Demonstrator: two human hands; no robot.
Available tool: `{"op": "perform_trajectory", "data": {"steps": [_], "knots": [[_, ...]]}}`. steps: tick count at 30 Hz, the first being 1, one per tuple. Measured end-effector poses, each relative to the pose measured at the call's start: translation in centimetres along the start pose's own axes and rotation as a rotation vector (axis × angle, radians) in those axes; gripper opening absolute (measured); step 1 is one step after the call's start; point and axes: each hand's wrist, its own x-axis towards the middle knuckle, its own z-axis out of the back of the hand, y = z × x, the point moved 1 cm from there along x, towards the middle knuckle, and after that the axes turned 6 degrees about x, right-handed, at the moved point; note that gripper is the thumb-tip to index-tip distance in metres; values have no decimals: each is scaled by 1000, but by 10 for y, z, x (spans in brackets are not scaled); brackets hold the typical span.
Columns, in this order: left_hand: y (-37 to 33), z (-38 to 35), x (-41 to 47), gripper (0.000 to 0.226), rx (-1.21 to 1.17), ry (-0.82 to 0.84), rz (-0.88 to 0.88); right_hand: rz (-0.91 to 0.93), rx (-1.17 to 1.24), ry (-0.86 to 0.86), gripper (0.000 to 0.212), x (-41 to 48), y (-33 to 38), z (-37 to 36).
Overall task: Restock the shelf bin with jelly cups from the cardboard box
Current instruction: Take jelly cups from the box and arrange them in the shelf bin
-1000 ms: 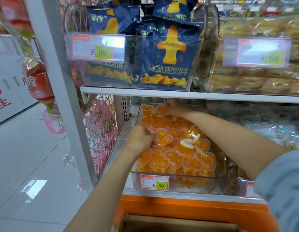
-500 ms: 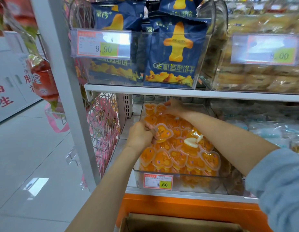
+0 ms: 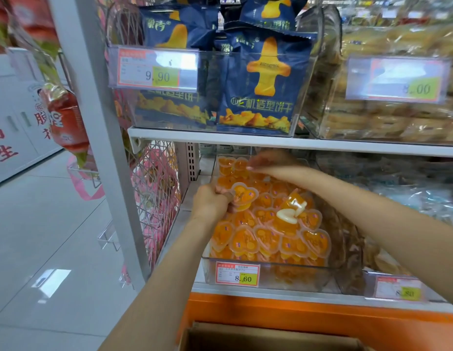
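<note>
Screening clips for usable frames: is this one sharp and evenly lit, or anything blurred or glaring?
Head view: right hand and the 8.00 price tag are smeared; the 8.60 tag reads sharply; a reflection glares on the floor; the shelf post leans from wide-angle distortion.

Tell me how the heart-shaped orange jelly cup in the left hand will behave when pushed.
The heart-shaped orange jelly cup probably keeps its shape: the left hand grips it undented. Its glossy lid looks slippery, so it may slide off the heaped cups. Gel-filled, likely heavyish for its size.
</note>
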Motion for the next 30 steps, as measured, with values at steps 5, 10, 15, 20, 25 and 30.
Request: {"op": "perform_trajectory", "data": {"steps": [5, 10, 15, 20, 25, 30], "knots": [[-6, -14, -4, 23, -44, 2, 3, 2, -3, 160, 58, -50, 8, 0], [-12, -24, -8, 30, -65, 9, -13, 48, -210, 7, 61, -59, 7, -6], [-13, -25, -7, 21, 51, 37, -63, 3, -189, 15, 64, -44, -2, 0], [-10, -20, -8, 18, 223, 19, -175, -119, -80, -72, 67, -1, -24, 16], [-9, -11, -6, 9, 266, 2, -235, -157, 2, -30, 68, 27, -38, 10], [-8, -7, -5, 12, 254, 13, -241, -171, 30, -30, 69, 39, -41, 0]]}}
